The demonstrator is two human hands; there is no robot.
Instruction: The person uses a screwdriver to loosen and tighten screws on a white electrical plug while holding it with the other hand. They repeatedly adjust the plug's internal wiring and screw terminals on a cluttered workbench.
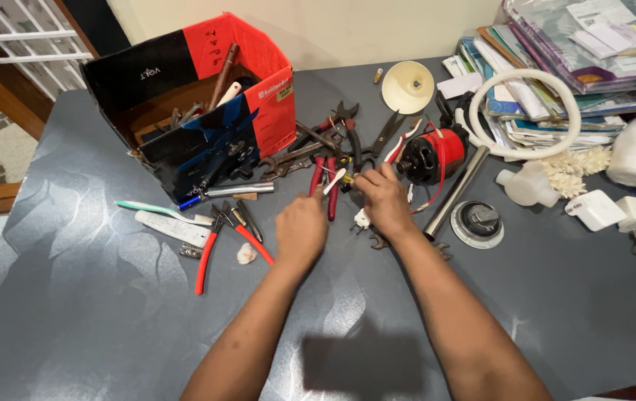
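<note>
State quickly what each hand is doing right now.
Left hand: closed on a thin white stick.
Right hand: fingers curled over the tool pile; hold cannot be told.

Open box [207, 111] of tools at the worktop's [95, 312] back left, pliers [221, 241] before it, motor [429, 156] right of both hands, stacked papers [555, 82] far right behind a tube ring [523, 113]

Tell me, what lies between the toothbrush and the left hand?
In the head view, red-handled pliers and a small pale lump lie on the table between the toothbrush and the left hand.
</note>
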